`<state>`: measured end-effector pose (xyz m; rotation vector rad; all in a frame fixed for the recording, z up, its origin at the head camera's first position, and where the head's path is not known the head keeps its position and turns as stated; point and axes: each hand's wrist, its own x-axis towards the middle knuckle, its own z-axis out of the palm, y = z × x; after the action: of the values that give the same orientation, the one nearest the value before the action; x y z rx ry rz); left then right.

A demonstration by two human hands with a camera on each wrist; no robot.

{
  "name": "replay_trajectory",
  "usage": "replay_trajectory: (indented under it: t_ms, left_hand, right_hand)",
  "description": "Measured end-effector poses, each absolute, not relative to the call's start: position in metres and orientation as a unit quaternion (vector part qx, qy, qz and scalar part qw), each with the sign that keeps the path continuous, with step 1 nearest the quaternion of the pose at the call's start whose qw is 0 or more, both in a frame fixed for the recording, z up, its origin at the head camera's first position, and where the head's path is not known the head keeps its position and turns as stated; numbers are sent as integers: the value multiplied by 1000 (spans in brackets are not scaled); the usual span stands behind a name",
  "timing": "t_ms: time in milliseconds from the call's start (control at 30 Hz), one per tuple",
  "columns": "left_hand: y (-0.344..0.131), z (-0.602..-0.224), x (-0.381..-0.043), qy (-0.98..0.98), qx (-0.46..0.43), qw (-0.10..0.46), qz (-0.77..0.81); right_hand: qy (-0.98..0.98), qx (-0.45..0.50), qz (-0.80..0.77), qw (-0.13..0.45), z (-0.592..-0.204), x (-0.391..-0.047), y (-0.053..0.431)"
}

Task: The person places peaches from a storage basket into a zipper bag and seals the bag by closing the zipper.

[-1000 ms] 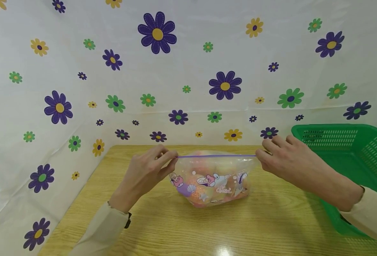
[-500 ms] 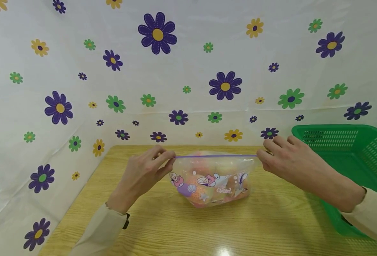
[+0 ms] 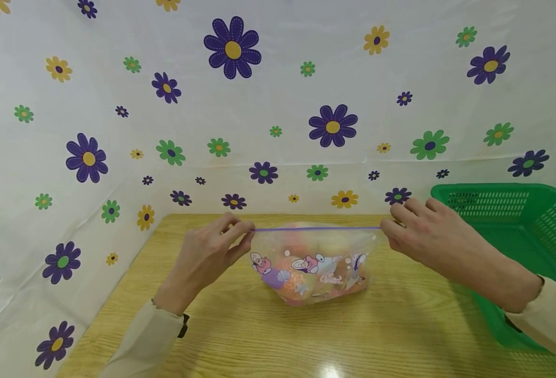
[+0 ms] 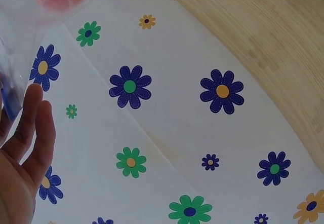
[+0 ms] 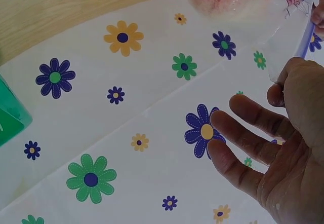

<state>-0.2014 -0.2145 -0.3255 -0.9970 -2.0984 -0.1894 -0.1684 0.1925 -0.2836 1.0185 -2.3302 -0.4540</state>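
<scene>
A clear zip bag with cartoon prints and a purple strip along its top stands on the wooden table. Round pinkish, orange and pale things, perhaps fruit, show through the plastic. At the strip's left end my left hand pinches the bag between thumb and forefinger. My right hand pinches the opposite end, and the strip is stretched straight between them. In the right wrist view, the other fingers of that hand stand off from the bag. Most of the left hand's grip is cut off in the left wrist view.
A green plastic basket with slotted walls is at the right, beneath and beside my right forearm. A white flowered cloth hangs behind the wooden table and along its left side.
My left hand has shifted slightly left, off a little more of the strip. The right hand has moved slightly to the right. The bag stays in place, held at both ends.
</scene>
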Motion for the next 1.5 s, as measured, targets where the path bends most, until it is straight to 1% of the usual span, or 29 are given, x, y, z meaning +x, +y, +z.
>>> replay_trajectory:
  t_ms: [533, 733, 1067, 1333, 1500]
  left_hand:
    - [-220, -327, -203, -824, -386, 403, -95]
    - [-222, -327, -204, -823, -385, 405, -100]
    - [-225, -327, -203, -828, -380, 400, -101]
    - [-228, -328, -202, -826, -380, 405, -99]
    - [-228, -328, -203, -826, -378, 404, -104]
  right_hand:
    - [-851, 398, -146, 310, -280, -170, 195]
    - [-857, 387, -152, 304, -280, -170, 195]
    - [-852, 393, -143, 314, -283, -172, 197]
    - [-864, 380, -147, 296, -282, -169, 195]
    - [-865, 380, -135, 300, -280, -168, 195]
